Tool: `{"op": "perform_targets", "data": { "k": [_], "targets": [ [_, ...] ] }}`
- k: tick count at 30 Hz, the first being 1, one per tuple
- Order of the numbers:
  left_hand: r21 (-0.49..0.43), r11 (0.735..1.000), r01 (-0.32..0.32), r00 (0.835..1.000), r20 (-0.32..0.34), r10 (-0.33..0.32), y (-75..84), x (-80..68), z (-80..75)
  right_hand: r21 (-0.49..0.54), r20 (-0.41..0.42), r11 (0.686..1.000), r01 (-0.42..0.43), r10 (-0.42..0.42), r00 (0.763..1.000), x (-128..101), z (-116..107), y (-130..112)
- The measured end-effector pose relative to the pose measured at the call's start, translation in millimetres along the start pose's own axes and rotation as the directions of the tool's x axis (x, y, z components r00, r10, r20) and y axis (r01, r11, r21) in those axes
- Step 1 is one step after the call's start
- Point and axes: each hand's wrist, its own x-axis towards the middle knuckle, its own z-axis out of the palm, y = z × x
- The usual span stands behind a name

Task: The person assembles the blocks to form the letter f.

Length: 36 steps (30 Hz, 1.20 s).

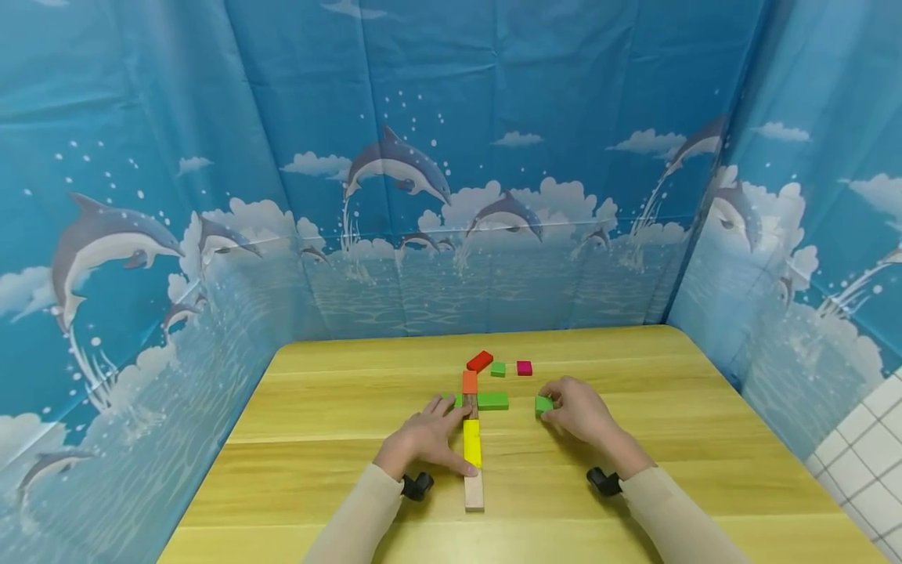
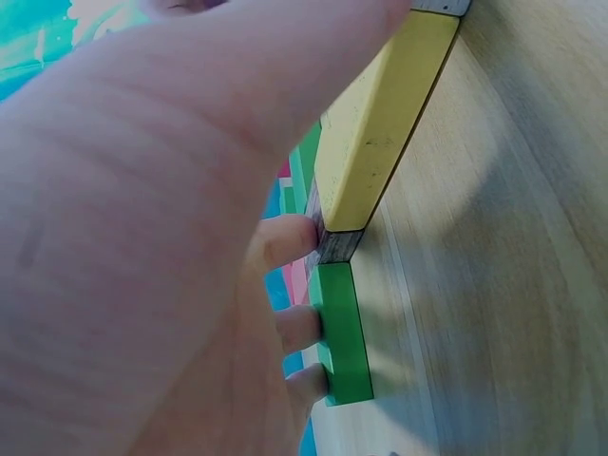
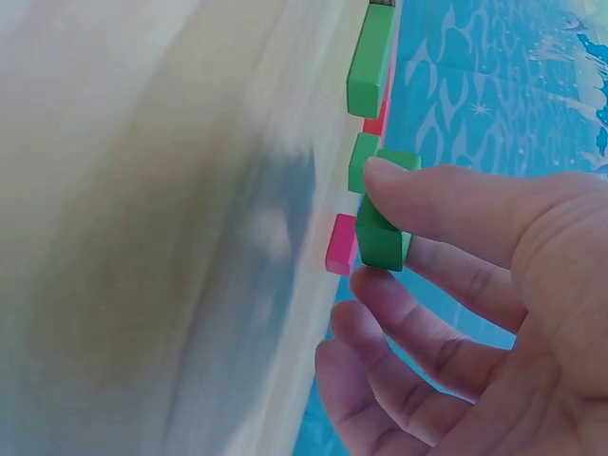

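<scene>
The small green cube point(image 1: 543, 405), smooth painted wood, sits pinched between thumb and fingers of the right hand point(image 1: 581, 411) right of the desk's centre; the right wrist view shows it raised off the wood. The left hand point(image 1: 425, 439), fingers straight, presses against the yellow block point(image 1: 471, 442) and a green block point(image 2: 342, 332) along a plain wooden strip point(image 1: 474, 492). No writing is legible.

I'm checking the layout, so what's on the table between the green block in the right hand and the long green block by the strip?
Nothing: in the head view, bare table separates the small green block held by the right hand from the long green block.
</scene>
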Motion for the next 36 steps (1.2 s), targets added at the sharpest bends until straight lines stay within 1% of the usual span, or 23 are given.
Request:
{"op": "perform_targets", "data": {
  "k": [5, 9, 14, 23, 27, 33, 36],
  "targets": [
    [-0.007, 1.000, 0.006, 1.000, 0.006, -0.006, -1.1, -1.9, 0.6, 0.020, -0.022, 1.000, 0.018, -0.017, 1.000, 5, -2, -6],
    [-0.002, 1.000, 0.005, 1.000, 0.001, -0.005, -1.7, -2.9, -0.5, 0.013, -0.036, 0.999, 0.045, -0.044, 0.998, 14, -2, -9],
    [0.009, 1.000, 0.002, 1.000, -0.005, -0.002, -2.5, -3.4, -1.2, 0.002, -0.045, 0.999, 0.040, -0.040, 0.998, 25, -1, -13],
    [0.016, 1.000, -0.008, 1.000, -0.003, 0.008, -4.0, -4.0, -0.2, 0.019, -0.062, 0.999, 0.043, -0.042, 0.997, 42, 1, -21],
    [0.014, 1.000, -0.014, 1.000, 0.001, 0.014, -2.5, -5.6, 0.1, -0.001, -0.064, 0.999, 0.048, -0.048, 0.997, 48, 1, -22],
    [0.025, 1.000, -0.014, 1.000, -0.001, 0.014, -1.7, -6.9, -0.3, -0.025, -0.067, 0.996, 0.090, -0.091, 0.994, 60, -1, -23],
    [0.028, 1.000, -0.013, 1.000, -0.004, 0.013, -1.6, -7.1, -0.4, -0.033, -0.070, 0.995, 0.094, -0.096, 0.993, 67, 0, -25]
  ]
}}
